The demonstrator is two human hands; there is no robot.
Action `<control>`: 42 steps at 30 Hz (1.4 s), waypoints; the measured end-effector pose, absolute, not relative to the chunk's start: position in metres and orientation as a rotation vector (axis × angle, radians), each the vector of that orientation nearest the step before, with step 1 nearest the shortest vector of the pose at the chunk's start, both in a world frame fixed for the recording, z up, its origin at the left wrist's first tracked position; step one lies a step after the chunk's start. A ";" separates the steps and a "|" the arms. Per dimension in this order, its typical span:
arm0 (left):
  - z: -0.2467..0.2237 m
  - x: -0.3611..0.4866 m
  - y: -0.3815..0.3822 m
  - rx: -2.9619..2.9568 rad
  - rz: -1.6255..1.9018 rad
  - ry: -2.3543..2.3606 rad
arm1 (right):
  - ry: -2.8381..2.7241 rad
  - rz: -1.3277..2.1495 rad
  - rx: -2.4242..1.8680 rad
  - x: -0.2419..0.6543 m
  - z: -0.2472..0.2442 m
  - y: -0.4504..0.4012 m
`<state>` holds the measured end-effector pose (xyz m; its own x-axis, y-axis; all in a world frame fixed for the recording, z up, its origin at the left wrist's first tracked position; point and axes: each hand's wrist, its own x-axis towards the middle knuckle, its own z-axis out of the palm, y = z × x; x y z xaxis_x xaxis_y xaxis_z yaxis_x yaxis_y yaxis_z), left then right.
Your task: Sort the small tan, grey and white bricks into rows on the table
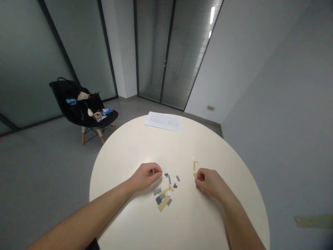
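Note:
At the left edge of a loose pile of small building bricks, my left hand (149,175) has its thumb and fingers pinched together; what is between them, if anything, is too small to make out. To the right of the pile, my right hand (209,181) is closed at the fingertips on a tan brick (195,175), mostly hidden by the fingers. Just beyond it lie another narrow tan brick (194,166) and small white pieces (194,159). The pile holds grey bricks (157,191), dark grey bricks (158,200), a large tan brick (163,204) and a white piece (168,193).
A printed white sheet (163,121) lies at the far edge of the round white table (125,146). Beyond the table on the left stands a black chair (65,104) with a bag and small items on it. Walls and glass panels surround the area.

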<state>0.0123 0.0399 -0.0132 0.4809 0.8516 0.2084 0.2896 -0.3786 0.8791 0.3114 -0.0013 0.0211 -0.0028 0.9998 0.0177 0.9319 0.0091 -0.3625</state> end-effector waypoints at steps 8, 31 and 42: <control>-0.012 0.012 0.039 1.922 0.847 0.945 | -2.024 0.389 -1.999 0.306 0.018 0.001; -0.013 0.010 0.041 1.928 0.852 0.947 | -2.054 0.127 -1.848 0.320 -0.023 0.044; -0.011 0.011 0.041 1.918 0.824 0.984 | -1.964 0.080 -1.779 0.322 -0.024 0.043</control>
